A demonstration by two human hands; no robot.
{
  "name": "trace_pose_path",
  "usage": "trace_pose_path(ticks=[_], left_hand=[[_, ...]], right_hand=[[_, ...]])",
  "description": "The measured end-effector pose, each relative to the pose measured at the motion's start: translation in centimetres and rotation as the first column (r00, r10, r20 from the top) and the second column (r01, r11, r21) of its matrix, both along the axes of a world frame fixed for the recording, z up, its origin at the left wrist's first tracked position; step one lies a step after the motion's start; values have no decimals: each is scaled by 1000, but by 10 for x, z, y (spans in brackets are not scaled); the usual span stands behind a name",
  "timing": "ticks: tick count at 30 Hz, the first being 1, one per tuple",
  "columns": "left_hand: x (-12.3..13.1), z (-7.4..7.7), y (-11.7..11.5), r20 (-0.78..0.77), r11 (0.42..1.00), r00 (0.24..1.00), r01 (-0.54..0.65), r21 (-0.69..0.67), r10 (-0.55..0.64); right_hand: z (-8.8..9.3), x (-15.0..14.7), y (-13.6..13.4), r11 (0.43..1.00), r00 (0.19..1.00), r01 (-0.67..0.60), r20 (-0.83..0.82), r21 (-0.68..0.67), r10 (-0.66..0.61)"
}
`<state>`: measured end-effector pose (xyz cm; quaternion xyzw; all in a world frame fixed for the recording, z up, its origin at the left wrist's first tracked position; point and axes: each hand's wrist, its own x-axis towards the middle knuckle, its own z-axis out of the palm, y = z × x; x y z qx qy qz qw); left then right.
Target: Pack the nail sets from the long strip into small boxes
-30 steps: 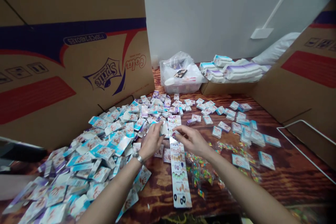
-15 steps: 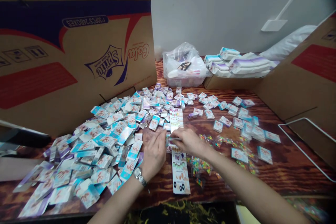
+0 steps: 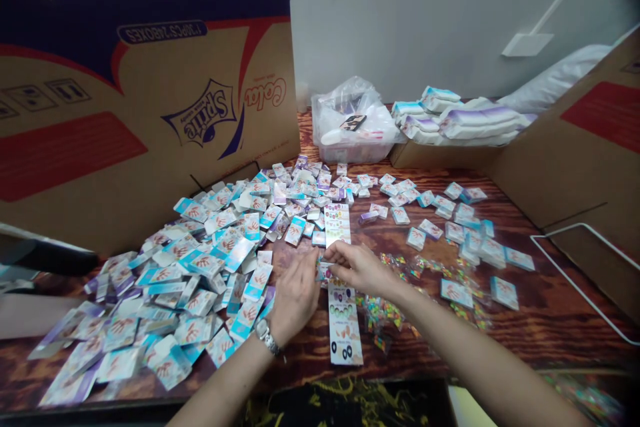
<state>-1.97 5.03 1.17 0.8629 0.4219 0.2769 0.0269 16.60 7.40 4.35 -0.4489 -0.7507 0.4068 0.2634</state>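
Observation:
A long printed card strip (image 3: 345,327) with rows of coloured nail-like designs lies on the wooden table (image 3: 560,327), and its upper end (image 3: 337,225) shows beyond my hands. My left hand (image 3: 295,297), with a wristwatch (image 3: 267,337), and my right hand (image 3: 357,268) meet at the strip's middle, which they hide. Their fingertips pinch a small printed piece (image 3: 325,271) there. A large spread of white-and-blue printed packets (image 3: 190,300) lies against my left hand. Small clear bags of colourful pieces (image 3: 383,313) lie just beyond my right hand.
More packets (image 3: 465,240) are scattered to the right. At the back stand a plastic tub (image 3: 353,147) holding a clear bag and a stack of white-and-purple packs (image 3: 455,120). Cardboard sheets (image 3: 125,93) rise on the left and right, and a white wire frame (image 3: 580,273) leans right.
My left hand has moved nearer me and closer to the strip, and my fingertips now meet at its middle. The camera view has shifted slightly, and the table items appear a little lower-right.

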Motion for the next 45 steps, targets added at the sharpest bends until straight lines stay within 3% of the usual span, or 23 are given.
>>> trace_pose_path(ticks=[8, 15, 19, 23, 27, 32, 35, 40, 45], left_hand=[[2, 3, -3, -47, 999, 999, -9, 39, 11], [4, -2, -9, -29, 999, 999, 25, 38, -24], [6, 0, -10, 9, 998, 998, 69, -10, -69], [7, 5, -10, 98, 988, 990, 115, -100, -105], [8, 7, -9, 191, 979, 976, 138, -153, -108], [7, 8, -5, 202, 978, 978, 85, -192, -46], [6, 9, -4, 190, 977, 981, 66, -204, -26], [10, 8, -6, 174, 982, 984, 59, -179, -27], [10, 4, -7, 155, 990, 988, 41, -132, -20]], right_hand=[[9, -12, -9, 995, 995, 88, 37, 54, -90], [3, -12, -5, 981, 974, 102, 182, 163, -132], [3, -7, 1, 998, 984, 53, 169, 40, -59], [-1, -5, 2, 997, 992, 80, 96, -24, -77], [-8, -5, 1, 982, 991, 100, -74, -160, -113], [-1, -1, -4, 948, 941, -5, -321, -318, -102], [5, 2, -12, 970, 956, 30, -276, -242, -98], [4, -7, -25, 978, 977, 204, -71, 37, -201], [4, -13, -27, 968, 960, 250, -128, 0, -248]])
